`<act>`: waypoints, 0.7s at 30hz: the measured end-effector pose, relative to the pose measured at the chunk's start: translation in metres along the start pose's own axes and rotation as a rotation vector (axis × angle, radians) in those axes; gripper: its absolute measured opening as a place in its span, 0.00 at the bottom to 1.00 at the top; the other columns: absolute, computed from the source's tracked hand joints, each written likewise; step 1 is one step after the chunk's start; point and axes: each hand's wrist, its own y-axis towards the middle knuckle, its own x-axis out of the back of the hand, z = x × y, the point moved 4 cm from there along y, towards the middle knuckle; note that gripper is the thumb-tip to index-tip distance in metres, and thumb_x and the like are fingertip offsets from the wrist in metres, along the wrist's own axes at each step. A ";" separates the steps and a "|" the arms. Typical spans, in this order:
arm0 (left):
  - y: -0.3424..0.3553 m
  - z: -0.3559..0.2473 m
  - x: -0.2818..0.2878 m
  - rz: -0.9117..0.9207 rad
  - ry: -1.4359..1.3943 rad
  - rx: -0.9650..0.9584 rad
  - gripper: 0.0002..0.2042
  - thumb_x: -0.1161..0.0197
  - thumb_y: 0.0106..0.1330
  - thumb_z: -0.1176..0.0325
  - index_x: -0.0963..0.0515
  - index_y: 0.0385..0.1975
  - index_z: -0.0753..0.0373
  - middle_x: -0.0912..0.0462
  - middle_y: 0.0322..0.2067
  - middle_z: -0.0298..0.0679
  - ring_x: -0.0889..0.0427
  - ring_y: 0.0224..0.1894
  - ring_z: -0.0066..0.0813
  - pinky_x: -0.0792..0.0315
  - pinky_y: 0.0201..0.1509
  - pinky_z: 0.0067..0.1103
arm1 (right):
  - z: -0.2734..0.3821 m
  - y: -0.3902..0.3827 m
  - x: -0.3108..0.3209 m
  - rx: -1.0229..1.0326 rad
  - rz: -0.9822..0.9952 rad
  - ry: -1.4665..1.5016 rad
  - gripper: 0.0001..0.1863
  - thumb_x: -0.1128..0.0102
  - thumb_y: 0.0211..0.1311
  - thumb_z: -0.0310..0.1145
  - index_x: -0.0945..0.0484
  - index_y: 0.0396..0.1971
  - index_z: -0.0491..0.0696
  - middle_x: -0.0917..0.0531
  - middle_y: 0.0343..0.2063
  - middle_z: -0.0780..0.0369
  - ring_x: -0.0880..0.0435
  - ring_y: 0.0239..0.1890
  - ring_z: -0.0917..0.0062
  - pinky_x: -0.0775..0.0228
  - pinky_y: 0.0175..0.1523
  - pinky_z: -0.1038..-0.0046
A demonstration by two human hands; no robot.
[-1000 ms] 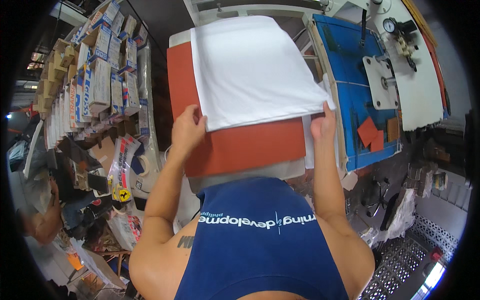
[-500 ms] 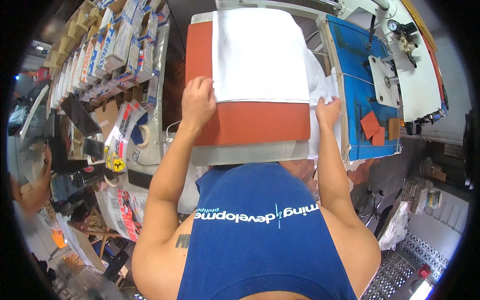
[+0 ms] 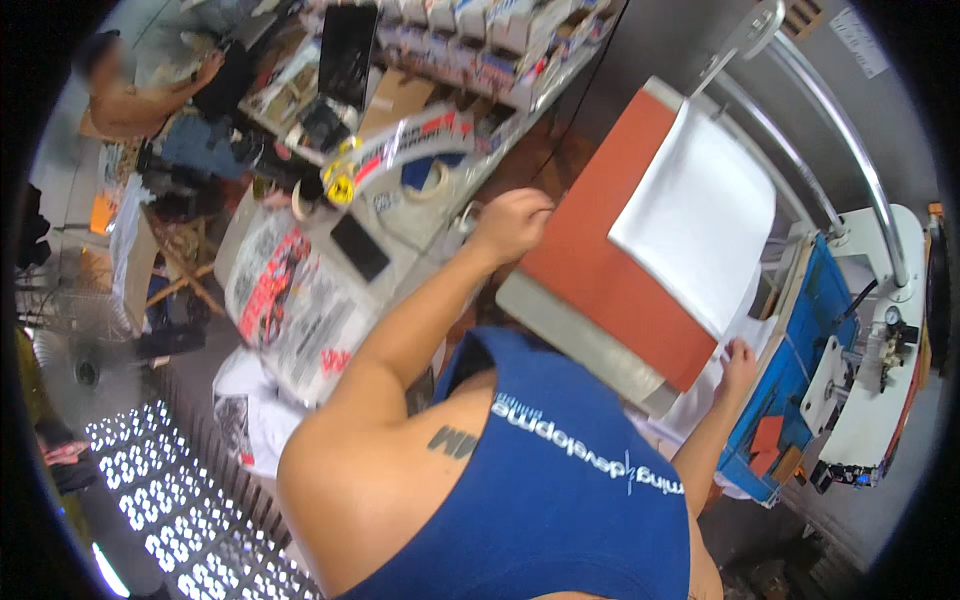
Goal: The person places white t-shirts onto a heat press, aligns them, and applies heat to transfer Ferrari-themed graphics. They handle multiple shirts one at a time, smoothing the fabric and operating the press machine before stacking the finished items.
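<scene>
A folded white cloth (image 3: 693, 210) lies flat on the orange-red pad (image 3: 570, 245) of a grey platen (image 3: 530, 301), with more fabric hanging past the platen's right side. My left hand (image 3: 512, 226) is beside the pad's left edge, its fingers curled inward; whatever is in them, if anything, cannot be made out. By the hanging fabric at the right, my right hand (image 3: 737, 368) has its fingers bent and somewhat apart, with nothing visibly gripped.
A machine with chrome tubes (image 3: 872, 190), a gauge and blue board (image 3: 780, 385) stands right. Left are stacked boxes (image 3: 505, 35), a cluttered bench with black phone (image 3: 360, 248), tape rolls and printed bag (image 3: 285, 310). A co-worker (image 3: 135, 105) works upper left; a fan (image 3: 85, 350) is below.
The view has swung strongly left, tilting the platen in the picture. Since a second ago the cloth's front corner has left my right hand, and its right part now hangs folded beside the pad.
</scene>
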 end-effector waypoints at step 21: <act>0.370 0.038 0.115 0.461 0.978 0.067 0.27 0.38 0.58 0.77 0.16 0.58 0.46 0.14 0.55 0.46 0.18 0.61 0.51 0.33 0.67 0.57 | 0.062 -0.213 -0.089 0.628 0.031 -0.249 0.05 0.34 0.64 0.26 0.15 0.37 0.41 0.14 0.40 0.55 0.14 0.43 0.64 0.21 0.49 0.67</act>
